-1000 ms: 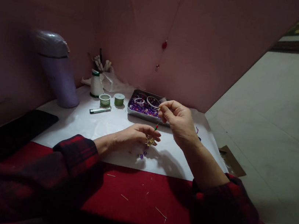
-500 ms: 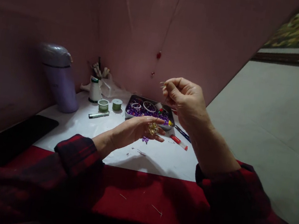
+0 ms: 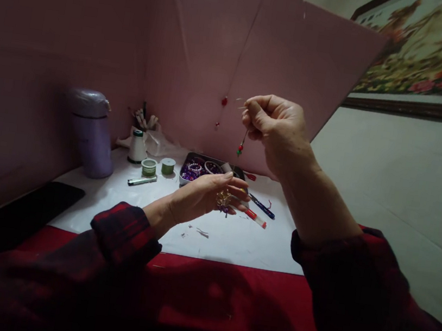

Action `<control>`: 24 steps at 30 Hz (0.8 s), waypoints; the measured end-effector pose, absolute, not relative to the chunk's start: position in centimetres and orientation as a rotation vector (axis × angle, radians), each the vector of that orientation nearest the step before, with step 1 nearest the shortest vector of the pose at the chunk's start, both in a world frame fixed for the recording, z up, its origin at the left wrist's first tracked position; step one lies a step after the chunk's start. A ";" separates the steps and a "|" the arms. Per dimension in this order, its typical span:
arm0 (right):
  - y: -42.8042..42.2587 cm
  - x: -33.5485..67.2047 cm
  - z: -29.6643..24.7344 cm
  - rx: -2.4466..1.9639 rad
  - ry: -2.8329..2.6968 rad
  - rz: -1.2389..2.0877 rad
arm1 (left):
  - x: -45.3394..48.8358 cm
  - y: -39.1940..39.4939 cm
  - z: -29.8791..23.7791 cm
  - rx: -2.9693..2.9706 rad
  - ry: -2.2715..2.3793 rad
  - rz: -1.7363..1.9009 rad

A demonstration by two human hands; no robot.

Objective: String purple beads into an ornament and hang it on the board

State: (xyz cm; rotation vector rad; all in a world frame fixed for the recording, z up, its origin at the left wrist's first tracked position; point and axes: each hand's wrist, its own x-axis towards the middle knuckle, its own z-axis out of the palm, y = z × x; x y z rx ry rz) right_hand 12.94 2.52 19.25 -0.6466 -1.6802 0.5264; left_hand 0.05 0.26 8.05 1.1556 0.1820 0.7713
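My right hand (image 3: 279, 127) is raised, thumb and fingers pinched on a thin cord (image 3: 245, 135) whose loose ends stick out to the left. Small red and green beads (image 3: 240, 149) sit on the cord below the pinch. Lower down hangs an openwork ball of clear and gold beads (image 3: 223, 197), with purple beads (image 3: 223, 209) under it. My left hand (image 3: 200, 193) is held beside the ball, fingers stretched out to the right and apart. The ball lies against the fingers; whether they carry its weight I cannot tell.
Behind my left hand is a dark tray (image 3: 182, 181) of purple beads and bracelets. Thread spools (image 3: 168, 167), a white thread cone (image 3: 137, 148), a pen (image 3: 142, 181) and a purple bottle (image 3: 95, 142) stand left. Blue-handled scissors (image 3: 264, 209) and a red-and-clear tube (image 3: 255, 218) lie right.
The view has tilted up and turned right. My right hand has risen relative to my left, so the red and green beads now hang against the wall, clear of the tray.
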 end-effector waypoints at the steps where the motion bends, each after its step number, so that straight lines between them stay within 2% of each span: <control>1: 2.5 13.0 19.4 -0.645 -1.677 0.523 | 0.0 0.2 8.0 1.158 0.182 0.781; 14: 2.0 13.5 18.9 -0.662 -1.617 0.554 | -0.9 0.3 6.6 1.261 0.349 0.920; 24: 1.7 15.7 12.6 -0.804 -1.404 0.849 | -1.7 1.0 6.7 1.617 0.760 0.801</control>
